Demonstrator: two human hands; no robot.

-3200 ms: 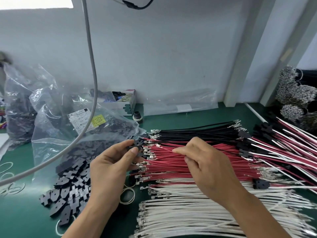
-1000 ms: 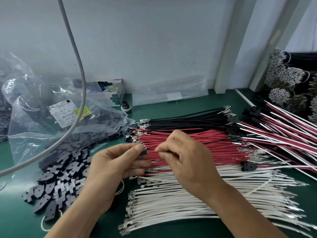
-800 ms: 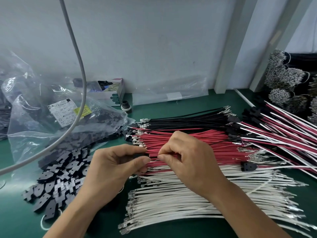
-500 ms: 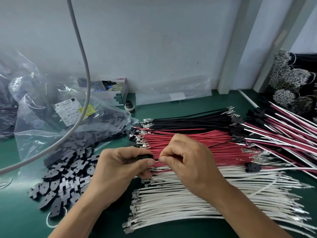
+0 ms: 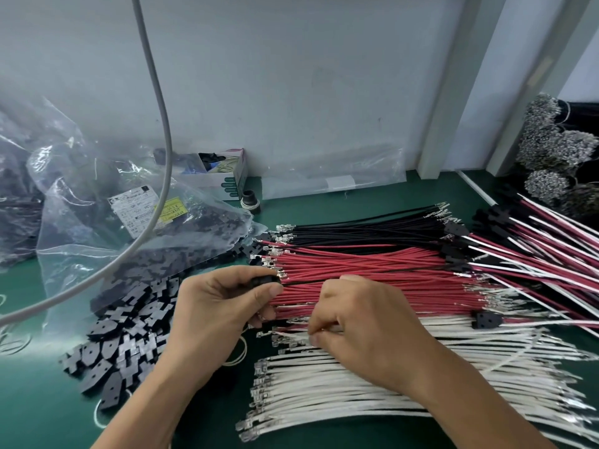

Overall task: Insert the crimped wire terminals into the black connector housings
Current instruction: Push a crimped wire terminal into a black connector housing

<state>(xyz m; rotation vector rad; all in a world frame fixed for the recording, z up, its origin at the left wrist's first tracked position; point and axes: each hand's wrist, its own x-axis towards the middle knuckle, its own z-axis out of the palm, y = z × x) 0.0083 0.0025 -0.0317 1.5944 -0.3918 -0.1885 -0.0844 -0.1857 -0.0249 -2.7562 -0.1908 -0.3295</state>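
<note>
Over the red wires [image 5: 356,267], my left hand [image 5: 220,306] pinches a black housing [image 5: 264,280], a black wire [image 5: 372,274] running from it; my right hand [image 5: 363,322] pinches a white wire [image 5: 291,335] beside it.

Even, cool overhead light; soft shadows under both forearms. Glare spots on plastic bags [image 5: 97,202], far left. Wide-angle bowing: grey cable [image 5: 155,124] and right wall posts curve. Edges soft; near wires sharp.

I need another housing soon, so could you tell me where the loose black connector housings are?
The loose black connector housings are heaped on the green mat at lower left, spilling from the clear plastic bag beside the left hand.
</note>
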